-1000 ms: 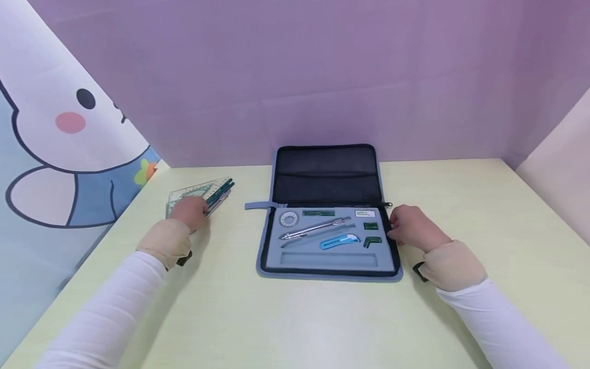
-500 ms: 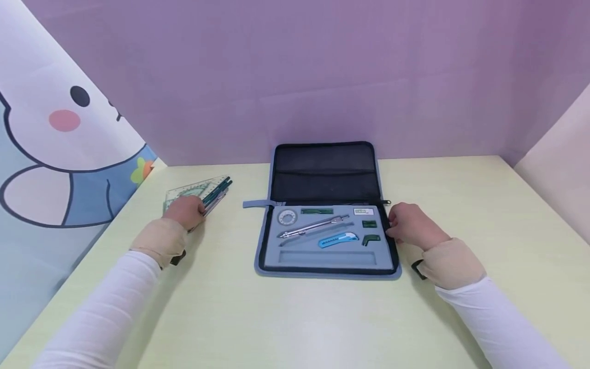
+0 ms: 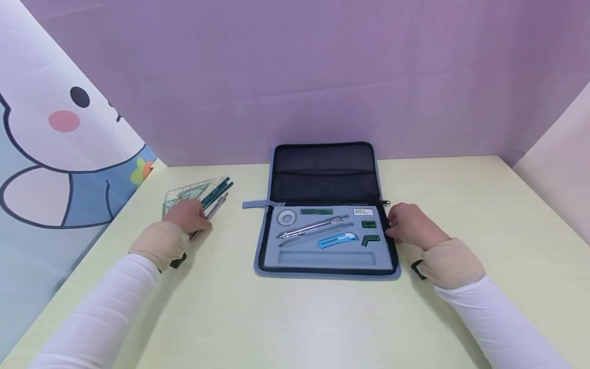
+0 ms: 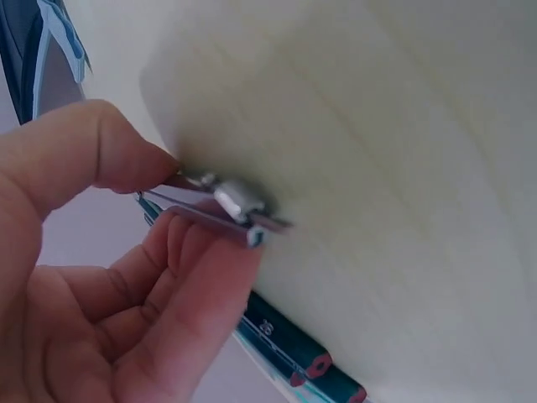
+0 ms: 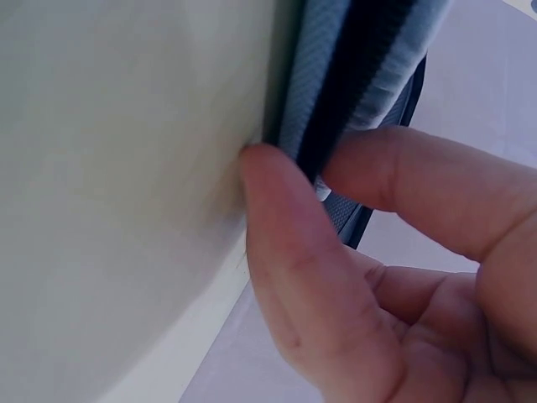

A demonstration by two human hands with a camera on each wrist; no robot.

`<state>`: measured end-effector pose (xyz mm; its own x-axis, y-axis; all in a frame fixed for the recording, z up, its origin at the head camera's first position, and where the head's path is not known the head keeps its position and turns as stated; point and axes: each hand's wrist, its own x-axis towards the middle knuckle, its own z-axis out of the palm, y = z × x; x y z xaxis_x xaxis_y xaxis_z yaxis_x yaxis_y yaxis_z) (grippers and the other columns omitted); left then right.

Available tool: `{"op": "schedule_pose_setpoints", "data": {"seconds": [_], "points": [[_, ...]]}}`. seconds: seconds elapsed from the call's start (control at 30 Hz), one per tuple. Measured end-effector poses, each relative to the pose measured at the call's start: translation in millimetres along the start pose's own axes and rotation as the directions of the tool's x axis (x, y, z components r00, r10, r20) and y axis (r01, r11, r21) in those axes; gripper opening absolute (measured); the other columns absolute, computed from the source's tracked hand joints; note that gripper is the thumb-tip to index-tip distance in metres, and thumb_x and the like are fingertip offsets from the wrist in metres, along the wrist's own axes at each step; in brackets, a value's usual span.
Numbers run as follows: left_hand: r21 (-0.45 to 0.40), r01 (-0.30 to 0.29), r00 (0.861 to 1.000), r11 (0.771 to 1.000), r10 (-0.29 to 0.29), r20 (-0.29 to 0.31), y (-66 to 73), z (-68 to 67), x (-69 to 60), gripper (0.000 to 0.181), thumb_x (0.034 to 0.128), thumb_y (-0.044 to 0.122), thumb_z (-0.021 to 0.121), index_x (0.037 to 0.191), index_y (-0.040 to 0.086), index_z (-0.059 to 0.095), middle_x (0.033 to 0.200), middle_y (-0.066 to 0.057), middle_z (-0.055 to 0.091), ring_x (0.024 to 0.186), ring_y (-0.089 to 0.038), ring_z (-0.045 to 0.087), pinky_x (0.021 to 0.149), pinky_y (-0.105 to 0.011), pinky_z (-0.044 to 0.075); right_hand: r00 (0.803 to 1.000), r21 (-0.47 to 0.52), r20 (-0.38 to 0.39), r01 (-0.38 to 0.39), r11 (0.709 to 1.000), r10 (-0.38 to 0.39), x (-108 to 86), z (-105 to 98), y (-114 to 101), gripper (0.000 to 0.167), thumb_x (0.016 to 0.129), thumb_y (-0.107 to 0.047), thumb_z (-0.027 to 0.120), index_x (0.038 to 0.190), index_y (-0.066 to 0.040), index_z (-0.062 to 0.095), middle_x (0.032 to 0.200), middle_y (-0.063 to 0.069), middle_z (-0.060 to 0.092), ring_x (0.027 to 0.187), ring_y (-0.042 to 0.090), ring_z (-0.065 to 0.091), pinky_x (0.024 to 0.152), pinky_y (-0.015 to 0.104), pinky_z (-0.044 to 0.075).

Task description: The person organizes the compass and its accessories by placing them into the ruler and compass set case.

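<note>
My left hand pinches a silver metal compass between thumb and fingers. Close up in the left wrist view, the compass shows its metal legs and a small fitting between the fingertips. Two dark green pencils lie beside it, over clear set squares with green markings, partly hidden by that hand. An unfolded zip case lies in the middle of the table. My right hand pinches its right edge; the right wrist view shows thumb and finger on either side of the zipped rim.
In the case's grey tray sit another compass, a blue cutter, a round white disc, an eraser and small green pieces. A fabric strap sticks out leftward. A purple backdrop stands behind the table.
The left fingers have shifted slightly toward the front right, separating the compass a little from the pencils. My right hand stays at the case's edge.
</note>
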<state>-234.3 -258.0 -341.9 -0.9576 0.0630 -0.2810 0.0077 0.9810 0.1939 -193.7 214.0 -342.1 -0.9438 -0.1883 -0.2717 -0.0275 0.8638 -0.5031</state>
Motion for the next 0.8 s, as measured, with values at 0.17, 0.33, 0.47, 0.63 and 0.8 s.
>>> {"op": "schedule_pose_setpoints", "data": {"seconds": [0.17, 0.33, 0.47, 0.63, 0.8], "points": [[-0.027, 0.024, 1.0, 0.999, -0.024, 0.018, 3.9, 2.1, -0.2, 0.02, 0.0782, 0.022, 0.068, 0.083, 0.002, 0.069, 0.067, -0.005, 0.06, 0.057, -0.016, 0.053, 0.05, -0.026, 0.042, 1.0, -0.003, -0.002, 0.002, 1.0, -0.002, -0.1, 0, 0, 0.025, 0.083, 0.001, 0.062, 0.102, 0.016, 0.054, 0.09, 0.024, 0.062, 0.067, 0.019, 0.061, 0.06, 0.029, 0.054], [-0.019, 0.008, 1.0, 1.0, -0.007, 0.018, 12.1, 1.3, -2.4, 0.024, 0.0785, 0.022, 0.068, 0.088, 0.0, 0.068, 0.07, -0.005, 0.061, 0.06, -0.016, 0.054, 0.053, -0.026, 0.044, 1.0, -0.002, -0.002, 0.0, 1.0, 0.0, -0.5, -1, 0, 0.026, 0.083, 0.001, 0.062, 0.102, 0.016, 0.053, 0.091, 0.025, 0.062, 0.066, 0.018, 0.062, 0.061, 0.029, 0.054], [-0.026, -0.002, 1.0, 1.0, 0.003, 0.027, 19.7, -1.6, -5.3, 0.023, 0.0793, 0.021, 0.068, 0.09, 0.0, 0.068, 0.073, -0.006, 0.062, 0.061, -0.017, 0.055, 0.054, -0.026, 0.045, 1.0, 0.0, -0.007, 0.01, 1.0, -0.01, -1.7, -1, 1, 0.026, 0.083, 0.001, 0.062, 0.101, 0.016, 0.053, 0.09, 0.025, 0.062, 0.065, 0.018, 0.062, 0.06, 0.029, 0.053], [-0.029, -0.028, 0.999, 0.999, 0.029, 0.03, 25.7, -4.9, -7.2, 0.023, 0.0792, 0.02, 0.067, 0.091, 0.0, 0.069, 0.073, -0.006, 0.062, 0.06, -0.017, 0.055, 0.052, -0.026, 0.046, 1.0, 0.009, -0.005, 0.012, 1.0, -0.012, -2.3, -1, 1, 0.026, 0.083, 0.001, 0.062, 0.101, 0.016, 0.053, 0.09, 0.026, 0.061, 0.066, 0.019, 0.062, 0.06, 0.03, 0.053], [-0.003, -0.068, 0.997, 0.998, 0.068, 0.029, 35.3, -9.0, -11.4, 0.02, 0.0804, 0.02, 0.067, 0.089, 0.002, 0.069, 0.07, -0.004, 0.062, 0.058, -0.016, 0.054, 0.053, -0.026, 0.044, 1.0, 0.015, -0.001, 0.004, 1.0, -0.004, -1.2, 1, 1, 0.026, 0.083, 0.001, 0.062, 0.102, 0.016, 0.053, 0.091, 0.026, 0.061, 0.066, 0.019, 0.062, 0.061, 0.03, 0.054]]}}
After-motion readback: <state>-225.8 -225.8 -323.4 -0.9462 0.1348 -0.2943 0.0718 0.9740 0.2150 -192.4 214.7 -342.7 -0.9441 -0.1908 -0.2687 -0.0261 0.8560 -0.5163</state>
